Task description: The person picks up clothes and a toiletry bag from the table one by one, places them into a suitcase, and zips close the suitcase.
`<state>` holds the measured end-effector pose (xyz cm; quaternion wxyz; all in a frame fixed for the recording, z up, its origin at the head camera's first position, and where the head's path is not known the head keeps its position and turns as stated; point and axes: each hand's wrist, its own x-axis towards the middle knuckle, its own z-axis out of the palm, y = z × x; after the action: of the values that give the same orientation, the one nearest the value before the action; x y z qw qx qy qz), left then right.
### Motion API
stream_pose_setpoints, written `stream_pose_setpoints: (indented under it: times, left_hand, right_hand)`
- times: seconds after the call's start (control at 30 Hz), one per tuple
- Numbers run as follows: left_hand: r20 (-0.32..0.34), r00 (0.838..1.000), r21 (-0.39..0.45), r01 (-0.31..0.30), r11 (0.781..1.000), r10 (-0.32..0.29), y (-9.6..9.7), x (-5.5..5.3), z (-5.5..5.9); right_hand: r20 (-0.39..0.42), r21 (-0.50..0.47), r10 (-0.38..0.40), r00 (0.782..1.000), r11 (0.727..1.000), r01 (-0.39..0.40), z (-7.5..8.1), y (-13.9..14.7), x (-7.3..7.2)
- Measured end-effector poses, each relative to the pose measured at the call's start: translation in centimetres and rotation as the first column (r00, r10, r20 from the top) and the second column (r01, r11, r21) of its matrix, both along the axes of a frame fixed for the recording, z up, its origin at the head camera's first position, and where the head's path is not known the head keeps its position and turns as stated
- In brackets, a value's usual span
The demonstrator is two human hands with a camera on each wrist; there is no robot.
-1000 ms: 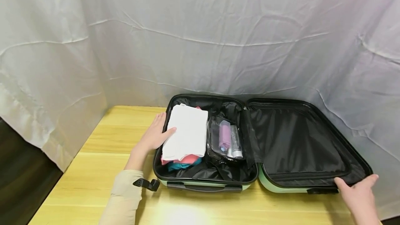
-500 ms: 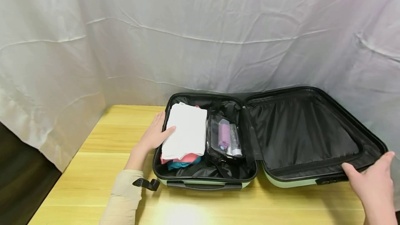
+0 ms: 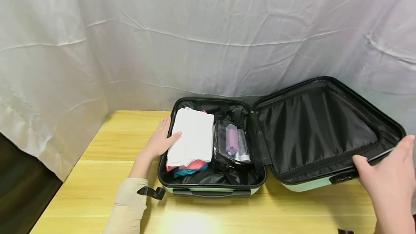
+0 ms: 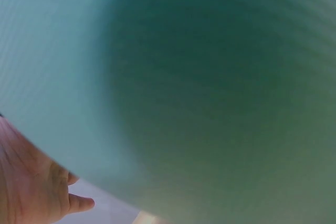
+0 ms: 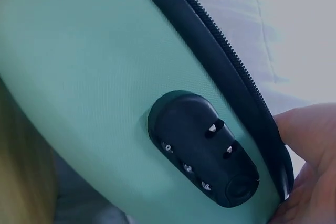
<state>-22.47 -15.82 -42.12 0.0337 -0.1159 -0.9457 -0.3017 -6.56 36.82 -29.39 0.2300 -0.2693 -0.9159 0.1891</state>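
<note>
A mint-green suitcase lies unfolded, its packed half [image 3: 212, 186] flat on the table. My left hand [image 3: 158, 141] rests along that half's left side, fingers extended outside and thumb over the rim touching a folded white cloth [image 3: 192, 136]. Pink cloth [image 3: 196, 164] and teal cloth [image 3: 188, 172] show beneath it. Beside them sits a clear-topped black pouch [image 3: 222, 143] with a purple bottle [image 3: 232, 140] and a tube [image 3: 243, 146]. My right hand [image 3: 390, 176] grips the near right corner of the raised, tilted lid [image 3: 318, 133], thumb on the inner rim. The lid's combination lock [image 5: 205, 150] shows in the right wrist view.
The wooden table [image 3: 123, 136] stretches under the suitcase and to its left. A pale curtain [image 3: 195, 35] hangs close behind, with folds at both sides. A carry handle [image 3: 212, 193] faces the near edge. The green shell [image 4: 199, 103] fills most of the left wrist view.
My right hand has lifted the lid's right side from near the table to a steeper tilt. The left hand has stayed at the packed half's left rim.
</note>
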Motion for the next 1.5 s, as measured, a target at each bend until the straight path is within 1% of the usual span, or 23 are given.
stream_pose_setpoints:
  times: [0.07,0.17,0.3,0.43,0.6,0.77,0.83,0.9,0.93,1.0,1.07,1.13,1.17,1.2,1.23,1.37,1.43,1.5]
  left_hand:
    - [-0.002,1.0,0.005,0.004,1.0,-0.004,0.0,0.0,0.0]
    - [-0.004,1.0,0.008,0.009,1.0,-0.009,-0.1,0.1,0.0]
    - [-0.001,1.0,0.017,0.008,1.0,-0.008,-0.2,0.1,-0.2]
    - [0.004,1.0,0.031,0.008,1.0,-0.008,-0.3,0.2,-0.2]
    - [0.007,1.0,0.026,0.009,1.0,-0.01,-0.4,0.2,-0.3]
    - [0.007,1.0,0.033,0.012,0.999,-0.012,-0.4,0.3,-0.4]
    - [0.004,1.0,0.038,0.012,0.999,-0.012,-0.4,0.3,-0.4]
    - [0.006,1.0,0.042,0.012,0.999,-0.012,-0.4,0.3,-0.4]
    - [0.006,1.0,0.043,0.012,0.999,-0.012,-0.4,0.3,-0.4]
    - [0.008,1.0,0.045,0.012,0.999,-0.012,-0.4,0.2,-0.4]
    - [0.006,1.0,0.047,0.012,0.999,-0.012,-0.4,0.2,-0.4]
    - [0.004,1.0,0.046,0.013,0.999,-0.013,-0.4,0.2,-0.4]
    - [0.003,1.0,0.044,0.014,0.999,-0.014,-0.4,0.2,-0.4]
    - [0.001,1.0,0.042,0.015,0.999,-0.015,-0.3,0.2,-0.4]
    - [-0.001,1.0,0.041,0.015,0.999,-0.015,-0.3,0.1,-0.3]
    - [-0.014,1.0,0.045,0.018,0.999,-0.018,-0.2,0.2,-0.1]
    - [-0.024,1.0,0.046,0.021,0.999,-0.02,-0.2,0.2,-0.1]
    - [-0.031,0.999,0.04,0.024,0.999,-0.023,-0.2,0.2,-0.1]
  right_hand:
    - [-0.019,0.02,0.015,1.0,1.0,-0.014,0.5,-0.6,0.1]
    - [-0.039,0.043,0.017,0.999,0.999,-0.015,1.1,-1.7,0.3]
    - [-0.09,0.073,0.026,0.996,0.997,-0.019,1.9,-3.0,0.4]
    - [-0.144,0.109,0.063,0.988,0.993,-0.047,2.6,-4.0,0.3]
    - [-0.256,0.19,0.14,0.956,0.977,-0.093,3.0,-5.0,0.1]
    - [-0.325,0.274,0.215,0.921,0.953,-0.126,3.6,-6.1,-0.1]
    - [-0.377,0.323,0.258,0.889,0.937,-0.134,3.9,-6.6,-0.2]
    - [-0.439,0.378,0.312,0.842,0.915,-0.142,4.1,-7.1,-0.4]
    - [-0.461,0.416,0.344,0.818,0.898,-0.143,4.3,-7.4,-0.5]
    - [-0.507,0.473,0.402,0.762,0.869,-0.144,4.7,-8.1,-0.8]
    - [-0.525,0.521,0.446,0.725,0.842,-0.141,5.2,-8.8,-1.0]
    - [-0.533,0.564,0.485,0.693,0.815,-0.136,5.7,-9.5,-1.2]
    - [-0.541,0.575,0.5,0.677,0.807,-0.137,5.9,-9.9,-1.3]
    - [-0.539,0.592,0.515,0.666,0.795,-0.135,6.0,-10.3,-1.4]
    - [-0.536,0.604,0.525,0.661,0.785,-0.134,6.2,-10.7,-1.4]
    - [-0.539,0.64,0.559,0.63,0.758,-0.125,6.6,-12.4,-1.7]
    - [-0.535,0.654,0.568,0.626,0.747,-0.12,6.8,-13.2,-1.8]
    - [-0.528,0.674,0.585,0.616,0.73,-0.115,7.0,-14.1,-1.9]
